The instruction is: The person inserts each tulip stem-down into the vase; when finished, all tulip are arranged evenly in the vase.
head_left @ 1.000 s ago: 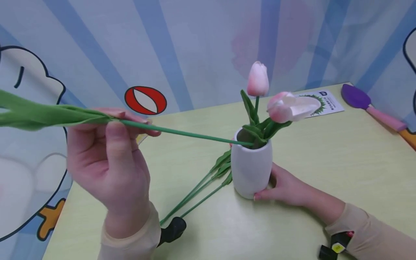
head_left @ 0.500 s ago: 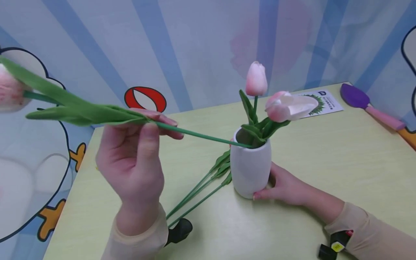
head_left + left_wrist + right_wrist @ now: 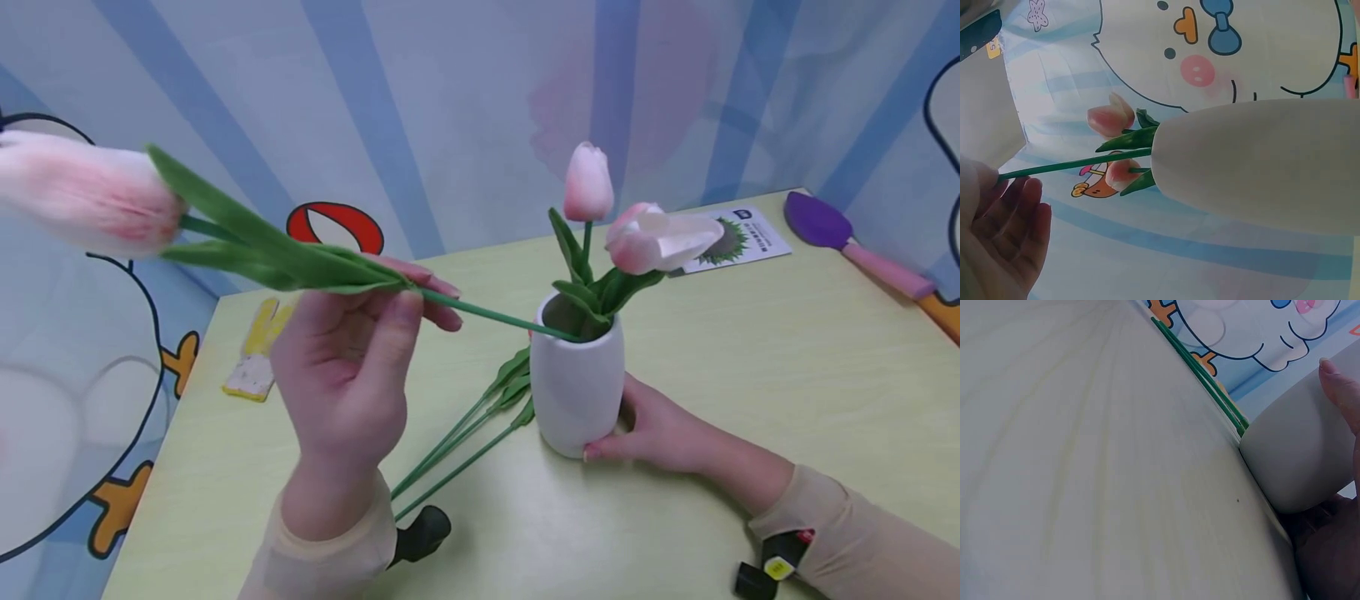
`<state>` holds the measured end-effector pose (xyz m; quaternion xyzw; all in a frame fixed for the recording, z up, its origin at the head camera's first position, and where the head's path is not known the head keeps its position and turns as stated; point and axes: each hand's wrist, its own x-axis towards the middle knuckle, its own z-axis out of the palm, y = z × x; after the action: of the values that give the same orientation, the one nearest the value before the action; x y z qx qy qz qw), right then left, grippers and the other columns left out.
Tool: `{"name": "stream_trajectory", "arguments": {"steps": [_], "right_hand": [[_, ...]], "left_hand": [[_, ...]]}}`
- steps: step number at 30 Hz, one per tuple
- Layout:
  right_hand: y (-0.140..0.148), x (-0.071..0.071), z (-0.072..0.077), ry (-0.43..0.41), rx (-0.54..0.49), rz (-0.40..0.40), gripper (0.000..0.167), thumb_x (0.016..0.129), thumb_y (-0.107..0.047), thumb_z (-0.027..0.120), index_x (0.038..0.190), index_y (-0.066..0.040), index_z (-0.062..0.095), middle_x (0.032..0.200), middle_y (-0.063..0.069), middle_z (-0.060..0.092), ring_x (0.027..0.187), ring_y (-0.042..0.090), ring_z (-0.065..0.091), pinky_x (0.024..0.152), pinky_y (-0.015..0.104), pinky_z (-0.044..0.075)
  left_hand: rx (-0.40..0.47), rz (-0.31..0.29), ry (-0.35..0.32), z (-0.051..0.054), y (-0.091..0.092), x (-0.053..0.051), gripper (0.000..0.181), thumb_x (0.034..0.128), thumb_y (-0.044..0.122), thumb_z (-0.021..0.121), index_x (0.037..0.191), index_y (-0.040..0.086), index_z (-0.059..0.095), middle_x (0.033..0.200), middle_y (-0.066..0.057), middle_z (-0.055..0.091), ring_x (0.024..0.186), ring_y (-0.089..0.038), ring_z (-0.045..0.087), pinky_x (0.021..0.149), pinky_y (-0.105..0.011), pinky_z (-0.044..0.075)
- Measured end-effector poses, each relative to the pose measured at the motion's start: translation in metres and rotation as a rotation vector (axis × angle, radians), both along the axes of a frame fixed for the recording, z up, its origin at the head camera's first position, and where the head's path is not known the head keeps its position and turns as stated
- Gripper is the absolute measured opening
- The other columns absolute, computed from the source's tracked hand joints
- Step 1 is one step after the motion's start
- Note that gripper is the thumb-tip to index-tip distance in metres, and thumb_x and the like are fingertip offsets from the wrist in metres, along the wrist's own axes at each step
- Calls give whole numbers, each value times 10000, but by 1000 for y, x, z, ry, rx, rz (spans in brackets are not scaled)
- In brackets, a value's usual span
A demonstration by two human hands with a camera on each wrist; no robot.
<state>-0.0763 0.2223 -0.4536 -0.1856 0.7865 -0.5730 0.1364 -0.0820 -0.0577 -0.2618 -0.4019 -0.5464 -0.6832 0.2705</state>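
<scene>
Between thumb and fingers, my left hand (image 3: 348,367) pinches the green stem of a pink-and-white artificial tulip (image 3: 90,193), just below its leaves. The flower points left, and the stem's lower end reaches inside the mouth of a white vase (image 3: 577,392). Two pink tulips stand in that vase, an upright one (image 3: 588,183) and one leaning right (image 3: 652,237). Low on the vase's right side, my right hand (image 3: 663,425) grips it near the base. In the right wrist view, the thumb lies along the vase wall (image 3: 1304,444); some fingers are in shadow.
Several loose tulip stems (image 3: 457,454) lie left of the vase, their blooms mostly hidden behind it. A purple spatula (image 3: 821,221) with a pink handle and a printed card (image 3: 742,237) lie at the back right. A yellow-and-white item (image 3: 255,354) lies at the left.
My left hand has moved right with the tulip, sliding its stem further into the vase and bringing the bloom into view. The right hand stays on the vase.
</scene>
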Motion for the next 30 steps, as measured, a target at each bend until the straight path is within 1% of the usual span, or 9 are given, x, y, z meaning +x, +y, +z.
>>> {"name": "stream_trajectory", "arguments": {"steps": [5, 11, 14, 17, 22, 26, 30], "right_hand": [[0, 0, 0, -5, 5, 1, 919, 805, -225, 901, 1541, -159, 353, 1506, 98, 501, 1376, 365, 488, 1152, 617, 354], [0, 0, 0, -5, 8, -2, 915, 809, -236, 900, 1541, -170, 356, 1512, 95, 498, 1387, 371, 479, 1161, 634, 340], [1, 0, -1, -5, 10, 0, 905, 815, -244, 896, 1539, -177, 357, 1514, 92, 495, 1387, 372, 479, 1160, 641, 343], [1, 0, -1, -1, 9, 2, 897, 819, -244, 893, 1537, -186, 359, 1511, 85, 498, 1380, 364, 484, 1155, 637, 348], [1, 0, -2, 7, 6, 3, 899, 820, -248, 892, 1541, -198, 357, 1515, 75, 496, 1380, 356, 487, 1155, 636, 348], [1, 0, -2, 5, -6, 7, 909, 820, -239, 892, 1549, -199, 351, 1527, 76, 485, 1396, 362, 472, 1167, 645, 326], [1, -1, -2, 2, -15, 10, 918, 818, -233, 894, 1554, -202, 346, 1532, 75, 480, 1405, 363, 464, 1172, 647, 314]], "left_hand": [[-11, -16, 3, -1, 2, -1, 177, 945, -93, 620, 1038, -236, 574, 1005, -124, 737, 843, -265, 752, 680, -395, 643], [-45, -34, -15, -3, 4, -1, 180, 937, -113, 623, 1021, -258, 558, 1031, -97, 743, 867, -256, 746, 686, -399, 639], [-69, -28, -30, -5, 5, -2, 189, 948, -92, 627, 1016, -256, 561, 1027, -88, 744, 867, -252, 743, 692, -400, 639], [-95, -5, -39, -5, 6, -3, 205, 962, -53, 639, 1002, -243, 574, 1007, -93, 746, 856, -251, 744, 693, -403, 639], [-136, 19, -54, -5, 10, -4, 183, 960, -48, 648, 992, -222, 600, 954, -159, 735, 827, -245, 738, 692, -408, 635], [-190, 29, -75, -7, 12, -4, 124, 926, -118, 643, 1019, -195, 615, 936, -254, 706, 809, -215, 730, 716, -396, 637], [-233, 40, -80, -9, 14, -5, 130, 892, -171, 636, 1022, -167, 624, 943, -291, 688, 786, -198, 727, 726, -390, 640]]}}
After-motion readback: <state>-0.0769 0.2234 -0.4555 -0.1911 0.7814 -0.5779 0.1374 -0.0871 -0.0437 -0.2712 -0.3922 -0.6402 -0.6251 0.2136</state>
